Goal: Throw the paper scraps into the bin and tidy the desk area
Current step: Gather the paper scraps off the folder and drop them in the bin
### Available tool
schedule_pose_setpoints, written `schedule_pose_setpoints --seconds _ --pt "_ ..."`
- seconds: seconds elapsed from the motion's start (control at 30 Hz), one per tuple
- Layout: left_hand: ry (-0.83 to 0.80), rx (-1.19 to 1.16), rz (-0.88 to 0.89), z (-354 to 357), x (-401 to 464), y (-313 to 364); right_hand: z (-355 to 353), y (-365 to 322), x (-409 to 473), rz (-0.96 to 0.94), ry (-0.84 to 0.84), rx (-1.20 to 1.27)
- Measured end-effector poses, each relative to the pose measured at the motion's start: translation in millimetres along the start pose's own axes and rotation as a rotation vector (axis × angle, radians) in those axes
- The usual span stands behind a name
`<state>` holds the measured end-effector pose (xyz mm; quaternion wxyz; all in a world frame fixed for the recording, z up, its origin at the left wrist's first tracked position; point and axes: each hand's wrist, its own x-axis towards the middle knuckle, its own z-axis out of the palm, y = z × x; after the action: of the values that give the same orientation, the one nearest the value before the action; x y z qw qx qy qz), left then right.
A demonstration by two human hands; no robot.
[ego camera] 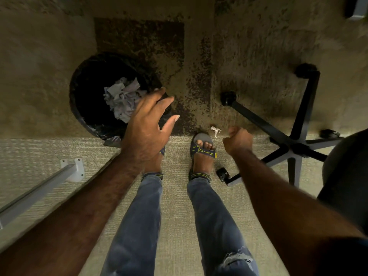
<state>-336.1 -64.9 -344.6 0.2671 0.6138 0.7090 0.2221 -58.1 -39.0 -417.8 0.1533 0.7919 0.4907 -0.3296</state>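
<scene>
Your left hand point(148, 124) hung open at the near rim of the bin point(79, 108), fingers spread and empty, palm turned down, thumb pointing toward the carpet point(249, 46). Your right hand point(238, 141) was curled into a loose fist just right of your sandalled right foot point(203, 150); whether it held anything could not be told from the head view.

Crumpled paper scraps point(122, 96) already lay heaped inside the black-lined bin, so the step in hand looked like the release itself, the drop seemingly made. 1 small white scrap point(215, 130) remained on the floor, just beyond the toes of that foot and near your closed right hand.

The next move likely called for a pinch on that stray piece and a short carry left across your feet to the bin.

Both forearms reached down and forward from the camera, the left crossing over your left leg, the right angled outward toward the 5-legged chair base point(294, 144). A pale desk leg point(39, 188) ran along the floor at your left.
</scene>
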Motion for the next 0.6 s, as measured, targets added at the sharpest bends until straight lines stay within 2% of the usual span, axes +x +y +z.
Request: schedule_pose_setpoints --seconds 0.33,0.6 --pt "0.040 0.003 0.040 39.0 -9.6 -4.2 44.8 24.1 40.6 0.007 -0.072 0.016" --pt "0.032 -0.005 0.060 55.1 -12.6 -7.1 90.8 46.7 90.8 -0.005 -0.126 -0.069"
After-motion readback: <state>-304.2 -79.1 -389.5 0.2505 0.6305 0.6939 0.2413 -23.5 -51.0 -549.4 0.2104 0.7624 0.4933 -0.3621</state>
